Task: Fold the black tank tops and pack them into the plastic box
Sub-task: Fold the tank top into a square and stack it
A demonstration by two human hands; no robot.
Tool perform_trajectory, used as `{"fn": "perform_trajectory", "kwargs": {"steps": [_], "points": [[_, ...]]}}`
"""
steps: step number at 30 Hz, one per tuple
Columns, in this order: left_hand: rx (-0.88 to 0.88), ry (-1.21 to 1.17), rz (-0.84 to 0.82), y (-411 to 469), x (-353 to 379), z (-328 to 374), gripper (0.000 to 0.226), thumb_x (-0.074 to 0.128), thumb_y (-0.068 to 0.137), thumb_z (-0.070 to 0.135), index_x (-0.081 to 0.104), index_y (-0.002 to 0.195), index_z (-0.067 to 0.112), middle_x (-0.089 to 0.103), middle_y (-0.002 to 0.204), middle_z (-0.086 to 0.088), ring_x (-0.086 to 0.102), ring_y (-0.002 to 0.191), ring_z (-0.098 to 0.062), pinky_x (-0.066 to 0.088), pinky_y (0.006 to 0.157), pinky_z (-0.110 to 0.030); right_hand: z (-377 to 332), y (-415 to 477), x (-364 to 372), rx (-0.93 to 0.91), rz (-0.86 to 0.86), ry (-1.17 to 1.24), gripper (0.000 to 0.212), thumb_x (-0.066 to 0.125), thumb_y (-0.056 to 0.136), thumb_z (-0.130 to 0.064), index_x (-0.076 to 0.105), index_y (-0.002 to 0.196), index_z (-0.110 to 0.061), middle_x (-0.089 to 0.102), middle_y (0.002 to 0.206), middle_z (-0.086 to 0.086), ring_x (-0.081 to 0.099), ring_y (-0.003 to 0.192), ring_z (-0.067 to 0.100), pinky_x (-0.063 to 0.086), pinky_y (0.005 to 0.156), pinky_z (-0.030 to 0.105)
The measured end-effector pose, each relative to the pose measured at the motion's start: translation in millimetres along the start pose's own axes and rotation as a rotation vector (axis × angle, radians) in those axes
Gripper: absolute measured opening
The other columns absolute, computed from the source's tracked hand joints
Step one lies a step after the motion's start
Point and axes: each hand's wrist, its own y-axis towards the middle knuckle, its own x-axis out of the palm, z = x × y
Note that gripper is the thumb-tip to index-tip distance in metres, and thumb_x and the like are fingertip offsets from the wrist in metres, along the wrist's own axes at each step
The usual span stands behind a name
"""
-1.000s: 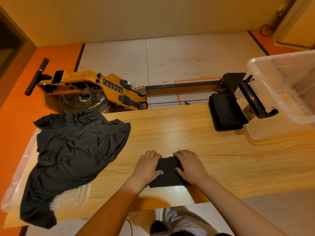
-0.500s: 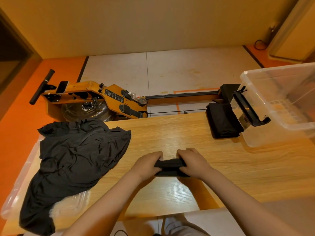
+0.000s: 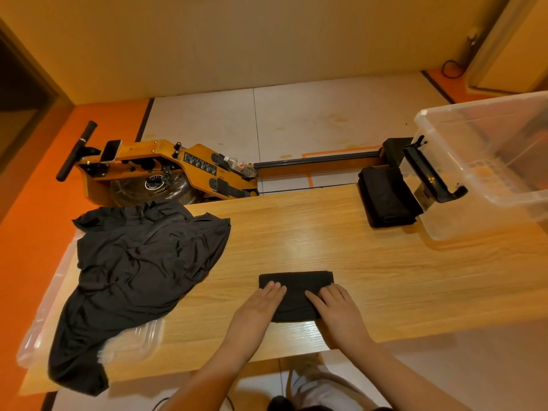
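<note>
A: Entry, head view. Where is the item being worked on?

B: One folded black tank top (image 3: 296, 295), a compact dark rectangle, lies flat on the wooden table (image 3: 311, 232) near its front edge, roughly mid-width.

A: Left hand?

B: The left hand (image 3: 261, 307) lies palm-down on the left part of the folded top. Its fingers are straight and close together, pressing rather than grasping. Nothing is curled round the cloth.

A: Right hand?

B: The same. The right hand (image 3: 338, 312) lies flat on the right part with its fingers extended and angled toward the left hand. A strip of fabric shows between the two hands, and the far edge of the fold is uncovered.

A: The other garments?

B: A loose pile of black tops (image 3: 139, 268) lies crumpled at the left end of the table, one corner hanging over the front edge. It sits on a clear plastic lid (image 3: 139, 339). A neat stack of folded tops (image 3: 388, 197) sits at the far edge toward the right.

A: The container?

B: The clear plastic box (image 3: 468, 218) is at the right end of the table, just beside that stack, with a black latch (image 3: 430, 173) on the near end. I cannot tell whether stack and box touch.

A: Background?

B: A wood-framed rowing machine (image 3: 166, 170) stands on the floor behind the table, with a water bottle (image 3: 240, 167) resting on it.
</note>
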Motion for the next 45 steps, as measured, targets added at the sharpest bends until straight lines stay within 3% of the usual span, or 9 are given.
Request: {"fn": "perform_trajectory", "kwargs": {"steps": [3, 7, 12, 16, 22, 30, 36, 41, 45], "points": [[0.016, 0.121, -0.079, -13.2, 17.5, -7.5, 0.105, 0.090, 0.039, 0.001, 0.054, 0.136, 0.018, 0.050, 0.143, -0.009, 0.047, 0.132, -0.019, 0.034, 0.107, -0.037, -2.9, -9.5, 0.0, -0.007, -0.007, 0.012, 0.079, 0.094, 0.036, -0.018, 0.071, 0.112, -0.020, 0.065, 0.087, 0.006, 0.049, 0.095, 0.024, 0.055, 0.083, 0.037], [0.027, 0.147, -0.108, -25.4, 21.1, -8.0, 0.111, 0.089, 0.034, -0.002, 0.052, 0.136, 0.019, 0.053, 0.141, -0.010, 0.049, 0.131, -0.023, 0.040, 0.103, -0.043, -2.1, -26.8, -4.4, -0.021, -0.086, 0.031, 0.089, 0.097, 0.021, -0.024, 0.074, 0.107, -0.025, 0.069, 0.090, 0.007, 0.066, 0.091, 0.025, 0.056, 0.079, 0.038], [0.015, 0.132, -0.039, -36.2, 28.8, 10.9, 0.078, 0.088, 0.059, 0.015, 0.060, 0.131, 0.020, 0.056, 0.138, -0.010, 0.053, 0.127, -0.023, 0.042, 0.107, -0.043, 5.3, -34.7, -5.2, 0.022, -0.039, 0.043, 0.079, 0.096, 0.034, -0.012, 0.073, 0.109, -0.025, 0.070, 0.098, 0.008, 0.064, 0.104, 0.025, 0.046, 0.098, 0.042], [0.103, 0.079, 0.056, -52.8, 27.1, 39.7, 0.038, 0.046, 0.090, 0.035, 0.066, 0.121, 0.026, 0.064, 0.124, -0.001, 0.064, 0.106, -0.018, 0.053, 0.088, -0.035, 27.6, -35.4, -7.8, 0.144, -0.021, 0.008, 0.066, 0.090, 0.050, -0.005, 0.071, 0.111, -0.023, 0.067, 0.118, 0.009, 0.039, 0.126, 0.025, 0.010, 0.114, 0.043], [0.047, -0.062, 0.234, -18.9, 5.3, 42.8, 0.047, 0.033, 0.096, 0.024, 0.048, 0.140, 0.017, 0.049, 0.142, -0.003, 0.045, 0.131, -0.019, 0.040, 0.106, -0.038, -27.5, -33.0, -22.4, 0.378, 0.112, 0.087, 0.049, 0.035, 0.092, -0.025, 0.055, 0.135, -0.011, 0.047, 0.145, 0.010, 0.026, 0.141, 0.023, 0.007, 0.116, 0.043], [-0.102, -0.043, -0.037, -21.3, 37.1, 39.2, 0.056, 0.024, 0.105, 0.031, 0.000, 0.154, 0.021, -0.005, 0.161, 0.002, -0.001, 0.149, -0.013, 0.003, 0.121, -0.032, -56.5, -46.8, 13.6, 0.393, -0.145, 0.127, 0.053, 0.023, 0.100, -0.039, 0.044, 0.143, -0.016, 0.045, 0.147, 0.004, 0.013, 0.146, 0.016, 0.011, 0.112, 0.042], [-0.259, -0.295, 0.030, -31.6, 45.1, 81.3, 0.056, 0.025, 0.101, 0.041, 0.023, 0.153, 0.020, 0.028, 0.156, -0.003, 0.022, 0.145, -0.020, 0.015, 0.118, -0.033, 10.0, -47.7, -2.7, 0.321, -0.231, 0.147, 0.066, 0.012, 0.087, -0.042, 0.015, 0.152, -0.030, 0.005, 0.161, 0.001, -0.019, 0.145, 0.013, -0.013, 0.116, 0.035], [-0.694, -0.882, 0.005, 3.2, 25.8, 85.8, 0.049, 0.052, 0.098, 0.031, 0.036, 0.141, 0.014, 0.051, 0.133, -0.006, 0.052, 0.115, -0.018, 0.049, 0.093, -0.031, -13.8, -54.7, -30.0, 0.831, 0.068, 0.378, 0.048, 0.056, 0.092, -0.042, 0.050, 0.130, -0.014, 0.053, 0.128, 0.006, 0.045, 0.120, 0.021, 0.042, 0.096, 0.035], [-0.701, -0.825, -0.144, 26.7, 18.7, 76.4, 0.043, 0.058, 0.094, 0.032, 0.044, 0.128, 0.010, 0.060, 0.116, -0.007, 0.059, 0.099, -0.019, 0.044, 0.069, -0.024, -35.2, -65.2, -34.7, 1.078, -0.118, 0.542, 0.045, 0.064, 0.087, -0.046, 0.041, 0.109, -0.015, 0.059, 0.102, 0.004, 0.059, 0.090, 0.021, 0.047, 0.064, 0.032]]}}
